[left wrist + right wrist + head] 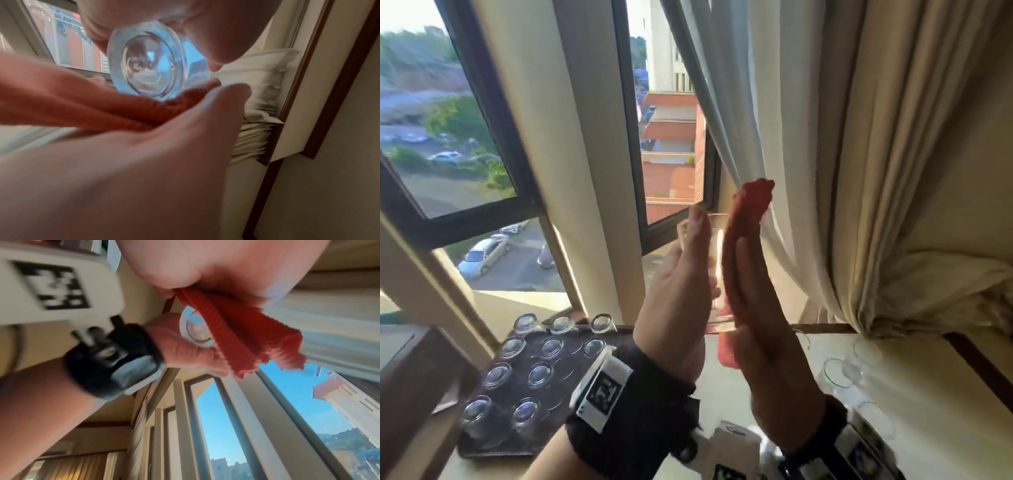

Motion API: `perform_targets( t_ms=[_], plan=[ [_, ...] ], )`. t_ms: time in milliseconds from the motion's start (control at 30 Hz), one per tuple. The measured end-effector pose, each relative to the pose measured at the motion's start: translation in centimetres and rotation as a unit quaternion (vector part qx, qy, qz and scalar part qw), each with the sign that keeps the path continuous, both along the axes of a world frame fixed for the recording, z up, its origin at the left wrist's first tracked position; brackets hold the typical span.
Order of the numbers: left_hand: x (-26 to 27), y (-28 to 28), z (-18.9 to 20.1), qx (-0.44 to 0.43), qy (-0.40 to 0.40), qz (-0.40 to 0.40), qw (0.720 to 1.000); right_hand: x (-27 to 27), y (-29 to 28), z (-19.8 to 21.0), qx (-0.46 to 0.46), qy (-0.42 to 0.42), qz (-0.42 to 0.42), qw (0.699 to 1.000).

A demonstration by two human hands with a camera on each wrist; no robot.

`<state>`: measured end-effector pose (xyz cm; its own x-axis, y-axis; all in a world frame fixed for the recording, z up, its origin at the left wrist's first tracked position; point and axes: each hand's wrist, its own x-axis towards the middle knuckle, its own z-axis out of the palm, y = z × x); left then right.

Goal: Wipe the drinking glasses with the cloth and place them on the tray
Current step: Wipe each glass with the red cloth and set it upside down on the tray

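A clear drinking glass (717,260) is held upright in the air before the window, between my two hands. My left hand (681,274) grips it from the left, one finger reaching up along its side. My right hand (756,308) presses a folded red cloth (748,212) flat against the glass's right side, and the thumb keeps the cloth in the palm. The left wrist view looks up at the glass's thick base (148,65) with the cloth (82,104) under it. In the right wrist view the cloth (246,337) covers part of the glass (195,331). A dark brown tray (482,452) lies at lower left.
Several glasses (539,373) stand upside down in rows on the tray. More clear glasses (839,373) stand on the pale ledge at lower right. Cream curtains (859,171) hang close on the right, and dark window frames (493,113) rise just behind the hands.
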<state>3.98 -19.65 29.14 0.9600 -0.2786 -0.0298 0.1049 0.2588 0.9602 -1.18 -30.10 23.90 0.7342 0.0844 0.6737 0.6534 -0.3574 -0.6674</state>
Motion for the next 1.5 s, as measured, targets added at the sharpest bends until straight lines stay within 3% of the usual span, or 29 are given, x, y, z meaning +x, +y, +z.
perform_targets(
  t_ms=[67,167,233,333,433,533,600,700,767,867,933,1000,1067,1200,1267,1367,1500],
  plan=[
    [0.7,1.7,0.8,0.011,-0.027,0.013,0.999,0.2,1.7,-0.9,0.019,0.012,-0.006,1.0],
    [0.5,3.2,1.5,0.042,-0.063,-0.012,0.997,0.9,3.0,0.0,0.175,0.079,0.008,0.981],
    [-0.2,3.5,1.7,0.043,-0.093,-0.029,0.994,1.8,3.1,1.5,0.213,0.084,0.026,0.973],
    [0.6,3.9,1.6,0.069,-0.138,0.009,0.988,2.3,4.4,3.8,0.183,0.046,0.039,0.981],
    [1.9,5.1,2.7,0.043,-0.118,0.039,0.991,1.7,5.8,3.0,0.095,0.019,0.025,0.995],
    [2.2,6.6,3.8,0.04,-0.132,0.055,0.989,1.1,6.6,1.5,0.147,0.114,0.001,0.983],
    [1.4,6.8,3.9,0.051,-0.156,0.048,0.985,1.5,6.4,1.8,0.204,0.132,-0.003,0.97],
    [0.2,6.1,3.4,0.079,-0.164,0.002,0.983,1.8,6.1,4.0,0.217,0.104,0.012,0.971],
    [0.5,5.7,3.1,0.086,-0.152,0.011,0.985,1.4,5.8,4.3,0.231,0.152,0.003,0.961],
    [2.0,6.2,3.2,0.058,-0.111,0.043,0.991,0.5,6.2,2.9,0.175,0.155,0.023,0.972],
    [2.7,6.8,3.7,0.076,-0.08,0.049,0.993,-0.1,6.5,2.1,0.143,0.107,0.046,0.983],
    [3.1,7.3,3.8,0.112,-0.08,0.055,0.989,-0.1,5.9,1.3,0.121,0.06,0.014,0.991],
    [3.3,7.7,3.3,0.133,-0.105,0.073,0.983,0.3,4.7,0.9,0.092,0.073,-0.017,0.993],
    [4.0,8.9,2.3,0.106,-0.103,0.12,0.982,0.4,1.8,1.6,-0.099,0.087,-0.049,0.99],
    [4.2,9.2,2.0,0.113,-0.105,0.078,0.985,0.1,1.3,2.8,-0.124,0.067,-0.026,0.99],
    [3.6,8.9,1.4,0.106,-0.082,-0.021,0.991,0.4,1.1,4.2,-0.074,-0.007,-0.016,0.997],
    [1.7,7.9,0.2,0.002,0.004,-0.146,0.989,2.1,1.7,3.8,-0.07,-0.075,-0.169,0.98]
  ],
)
